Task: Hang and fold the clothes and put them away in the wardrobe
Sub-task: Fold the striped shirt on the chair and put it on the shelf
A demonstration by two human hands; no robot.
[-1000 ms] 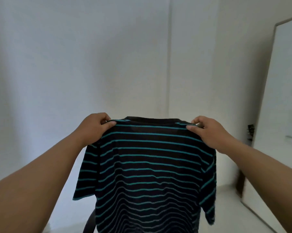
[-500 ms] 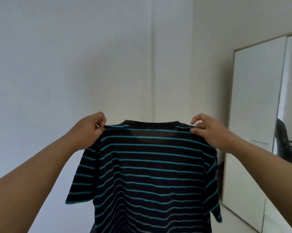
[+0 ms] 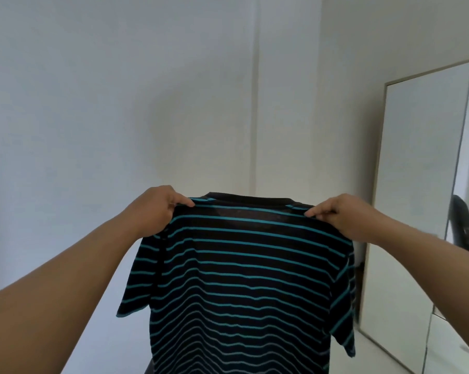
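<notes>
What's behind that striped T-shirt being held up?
Behind the striped T-shirt, held up at the shoulders by the left hand and right hand, is a plain wall. A dark shape peeks out at the shirt's bottom edge; the shirt hides the rest.

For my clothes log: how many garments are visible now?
1: a striped T-shirt, held up by its shoulders between the left hand and right hand. Others may be outside the view.
</notes>
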